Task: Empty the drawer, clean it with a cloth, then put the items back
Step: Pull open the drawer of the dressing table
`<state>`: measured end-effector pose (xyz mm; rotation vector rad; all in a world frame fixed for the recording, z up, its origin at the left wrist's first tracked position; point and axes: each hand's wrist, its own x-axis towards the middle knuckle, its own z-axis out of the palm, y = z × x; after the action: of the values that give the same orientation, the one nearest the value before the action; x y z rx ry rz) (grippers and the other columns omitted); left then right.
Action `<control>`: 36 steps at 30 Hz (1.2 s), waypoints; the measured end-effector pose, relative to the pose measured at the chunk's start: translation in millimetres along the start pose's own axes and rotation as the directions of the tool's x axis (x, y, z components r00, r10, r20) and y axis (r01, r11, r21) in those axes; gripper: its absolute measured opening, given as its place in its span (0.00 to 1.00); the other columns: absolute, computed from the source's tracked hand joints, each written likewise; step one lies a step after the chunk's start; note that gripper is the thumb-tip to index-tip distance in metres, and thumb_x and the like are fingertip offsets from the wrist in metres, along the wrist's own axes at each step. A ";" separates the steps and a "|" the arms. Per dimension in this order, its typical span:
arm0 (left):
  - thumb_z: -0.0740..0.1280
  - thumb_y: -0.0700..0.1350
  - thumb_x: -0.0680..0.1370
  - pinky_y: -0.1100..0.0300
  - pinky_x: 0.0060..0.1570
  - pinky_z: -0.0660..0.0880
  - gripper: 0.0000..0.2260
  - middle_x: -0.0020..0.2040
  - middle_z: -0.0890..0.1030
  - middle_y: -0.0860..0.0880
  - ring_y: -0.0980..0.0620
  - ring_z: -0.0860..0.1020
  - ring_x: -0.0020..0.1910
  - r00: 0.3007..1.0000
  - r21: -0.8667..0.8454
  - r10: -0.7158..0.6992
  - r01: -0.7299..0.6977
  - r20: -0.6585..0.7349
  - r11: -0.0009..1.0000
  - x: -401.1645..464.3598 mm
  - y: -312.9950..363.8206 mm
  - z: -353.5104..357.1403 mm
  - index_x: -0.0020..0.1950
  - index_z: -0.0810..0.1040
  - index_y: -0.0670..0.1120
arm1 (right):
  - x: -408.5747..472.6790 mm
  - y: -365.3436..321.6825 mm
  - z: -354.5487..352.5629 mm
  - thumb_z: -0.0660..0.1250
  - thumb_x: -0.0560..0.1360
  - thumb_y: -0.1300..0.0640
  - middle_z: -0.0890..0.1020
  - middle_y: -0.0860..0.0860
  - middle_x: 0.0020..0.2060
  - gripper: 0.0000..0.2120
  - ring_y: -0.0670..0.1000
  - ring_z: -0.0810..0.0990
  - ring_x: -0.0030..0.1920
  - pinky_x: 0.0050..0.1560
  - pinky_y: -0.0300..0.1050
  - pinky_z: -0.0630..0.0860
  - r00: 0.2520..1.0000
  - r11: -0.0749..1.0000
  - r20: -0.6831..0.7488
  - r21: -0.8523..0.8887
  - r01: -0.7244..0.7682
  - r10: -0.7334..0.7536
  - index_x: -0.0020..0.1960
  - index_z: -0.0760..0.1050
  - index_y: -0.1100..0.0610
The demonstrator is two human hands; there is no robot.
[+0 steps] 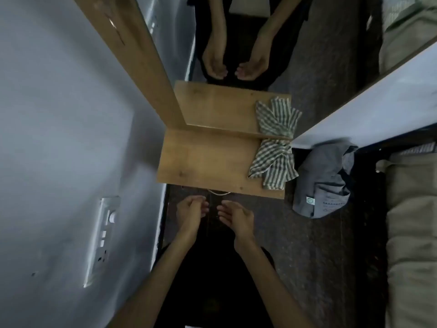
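Your left hand (pixel 190 210) and right hand (pixel 236 217) hover side by side just below the near edge of the flat light-brown wooden cabinet top (pixel 208 159), apart from each other and from the wood. Both hands have loosely curled fingers and hold nothing.

The crumpled green-and-white checked cloth (pixel 274 164) lies on the right end of that top, its upper part touching the wood-framed mirror (pixel 236 67) that stands at the back. The mirror repeats your hands and the cloth.

The drawer itself cannot be made out; only a thin pale curved piece (pixel 218 192) shows under the front edge.

To the right, a grey fabric bag (pixel 324 181) sits on the dark floor beside a beige bed. On the left, a white switch and socket panel (pixel 104 235) is fixed to the grey wall.
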<state>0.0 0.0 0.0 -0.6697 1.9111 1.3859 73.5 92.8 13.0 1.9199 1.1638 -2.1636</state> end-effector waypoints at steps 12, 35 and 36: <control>0.70 0.41 0.75 0.59 0.44 0.81 0.15 0.55 0.85 0.40 0.46 0.83 0.52 0.972 -0.402 -0.195 0.232 0.132 0.886 96.1 -53.1 39.2 0.61 0.81 0.37 | 95.1 34.4 18.4 0.65 0.78 0.60 0.84 0.55 0.36 0.08 0.49 0.81 0.35 0.33 0.41 0.77 0.993 0.971 -0.112 0.241 0.002 0.026 0.46 0.83 0.61; 0.72 0.31 0.74 0.63 0.38 0.82 0.05 0.37 0.84 0.46 0.54 0.83 0.32 0.976 -0.532 0.168 -0.068 0.141 0.844 99.5 -76.7 39.7 0.46 0.81 0.39 | 118.3 74.6 25.6 0.68 0.77 0.70 0.85 0.55 0.39 0.05 0.49 0.83 0.38 0.38 0.36 0.82 0.983 0.841 0.029 0.522 0.138 -0.180 0.47 0.81 0.63; 0.72 0.31 0.74 0.63 0.40 0.81 0.05 0.38 0.84 0.45 0.54 0.83 0.33 0.975 -0.516 0.176 -0.083 0.134 0.852 97.3 -77.7 38.2 0.46 0.81 0.39 | 117.1 75.4 24.7 0.68 0.77 0.70 0.85 0.57 0.40 0.05 0.50 0.84 0.38 0.37 0.36 0.82 0.984 0.845 0.032 0.519 0.132 -0.173 0.47 0.81 0.64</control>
<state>3.2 11.1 -129.7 -0.6376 1.4719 2.0013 60.3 77.2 -127.0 1.9354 0.7965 -2.8448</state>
